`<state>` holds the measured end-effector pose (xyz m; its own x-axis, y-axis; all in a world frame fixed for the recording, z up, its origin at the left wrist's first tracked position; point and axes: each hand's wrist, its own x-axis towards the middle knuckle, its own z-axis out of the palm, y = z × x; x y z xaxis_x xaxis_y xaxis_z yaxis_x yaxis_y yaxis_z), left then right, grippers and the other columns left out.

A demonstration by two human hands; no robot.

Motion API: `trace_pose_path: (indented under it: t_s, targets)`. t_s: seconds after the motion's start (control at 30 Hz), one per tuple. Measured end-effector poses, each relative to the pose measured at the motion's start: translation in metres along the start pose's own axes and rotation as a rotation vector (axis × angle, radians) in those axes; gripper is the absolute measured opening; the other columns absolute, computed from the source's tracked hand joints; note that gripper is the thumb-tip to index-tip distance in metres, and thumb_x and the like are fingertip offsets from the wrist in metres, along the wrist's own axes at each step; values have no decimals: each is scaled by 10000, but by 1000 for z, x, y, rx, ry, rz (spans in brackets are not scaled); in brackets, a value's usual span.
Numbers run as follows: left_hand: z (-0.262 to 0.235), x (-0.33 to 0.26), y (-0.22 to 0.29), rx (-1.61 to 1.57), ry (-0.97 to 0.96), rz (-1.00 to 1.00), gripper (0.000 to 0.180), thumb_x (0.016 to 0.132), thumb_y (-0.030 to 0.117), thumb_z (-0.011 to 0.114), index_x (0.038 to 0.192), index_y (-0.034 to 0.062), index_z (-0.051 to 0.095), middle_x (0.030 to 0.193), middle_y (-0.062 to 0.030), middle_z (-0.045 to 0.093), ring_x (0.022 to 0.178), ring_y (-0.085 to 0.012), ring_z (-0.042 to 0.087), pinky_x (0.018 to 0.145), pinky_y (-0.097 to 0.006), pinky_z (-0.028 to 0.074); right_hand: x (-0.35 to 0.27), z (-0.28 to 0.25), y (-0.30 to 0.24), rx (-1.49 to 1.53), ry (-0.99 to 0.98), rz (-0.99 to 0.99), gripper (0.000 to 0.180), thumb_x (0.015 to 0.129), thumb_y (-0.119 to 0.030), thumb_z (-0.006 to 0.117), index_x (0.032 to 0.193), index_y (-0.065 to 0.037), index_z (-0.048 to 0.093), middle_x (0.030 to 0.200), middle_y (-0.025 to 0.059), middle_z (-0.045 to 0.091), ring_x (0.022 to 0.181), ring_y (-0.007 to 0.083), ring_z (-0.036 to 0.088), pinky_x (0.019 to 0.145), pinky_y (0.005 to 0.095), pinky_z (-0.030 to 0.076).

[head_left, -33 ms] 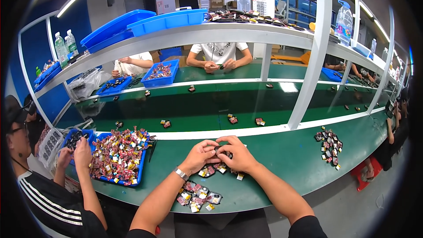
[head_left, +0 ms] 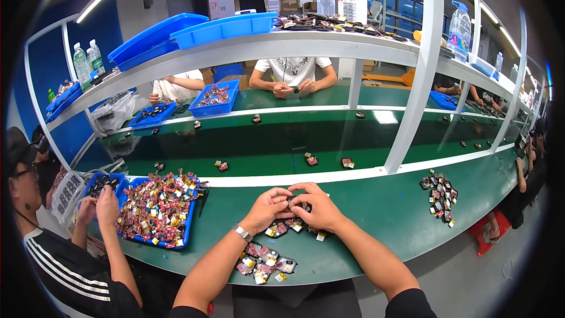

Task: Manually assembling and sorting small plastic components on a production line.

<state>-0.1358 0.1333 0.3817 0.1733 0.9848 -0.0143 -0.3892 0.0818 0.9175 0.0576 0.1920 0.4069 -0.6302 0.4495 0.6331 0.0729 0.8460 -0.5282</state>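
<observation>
While both forearms come up from the lower edge, the closest thing to the body is a small heap of finished-looking pieces [head_left: 263,262], red-and-white tagged bits lying loose on the green bench [head_left: 376,212]. Just beyond it the left hand [head_left: 268,209], metal watch on the wrist, and the right hand [head_left: 318,206] meet fingertip to fingertip, both pinching one small dark part [head_left: 296,201] held just above the bench. A few more pieces [head_left: 294,227] lie under and beside the knuckles. By my reading, the work is well under way but far from over: two modest clusters by the hands against a blue tray [head_left: 132,235] to the left, heaped full with the same mixed pieces. Another person's hands [head_left: 100,206] work beside that tray.

Farther right, a separate pile [head_left: 440,195] sits near the bench edge. Beyond the white rail, single pieces ride the darker belt [head_left: 265,147], well apart from one another, and a seated person [head_left: 292,73] works across it.

What the fingers actually do to the part is hidden; they cover nearly all of it, and it is too small to make out. Whether the near heap is done or waiting, I cannot tell for certain.
</observation>
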Motion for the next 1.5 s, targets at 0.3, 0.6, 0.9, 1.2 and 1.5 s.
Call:
trace_pose_path:
  t_s: [0.3,0.6,0.9,1.2,1.5]
  targets:
    - [0,3,-4,22,12,23,234,960,-5,496,1194,11,488,1109,-100,623,1034,-181,635,903,-338,570,-3,14,0,-217,86,47,82,761,-80,698,840,-57,694,1091,82,622,1058,269,575,837,353,507]
    - [0,2,-4,-5,15,38,219,973,2,480,1191,2,483,1112,-117,627,1030,-188,639,902,-338,569,-6,23,1,-119,172,57,137,717,-16,688,852,-32,699,1055,99,621,1022,296,573,877,378,485]
    - [6,1,-6,45,62,90,213,967,-12,483,1180,-9,485,1160,-139,616,1061,-199,632,921,-337,564,-3,18,2,-47,126,84,152,745,-22,692,890,-63,713,1171,90,598,1145,294,523,930,386,473]
    - [4,-2,-1,16,32,115,213,964,-23,479,1177,-21,482,1215,-153,592,1094,-215,617,941,-349,555,0,16,-12,-172,221,-31,166,689,12,669,850,-25,688,1126,118,612,1122,324,541,946,416,462]
    - [6,3,-7,82,61,149,227,971,-28,459,1196,-26,478,1176,-158,601,1082,-213,623,935,-350,562,-5,21,-2,-94,185,-9,172,746,3,655,907,-43,694,1180,116,602,1154,320,524,959,395,459]
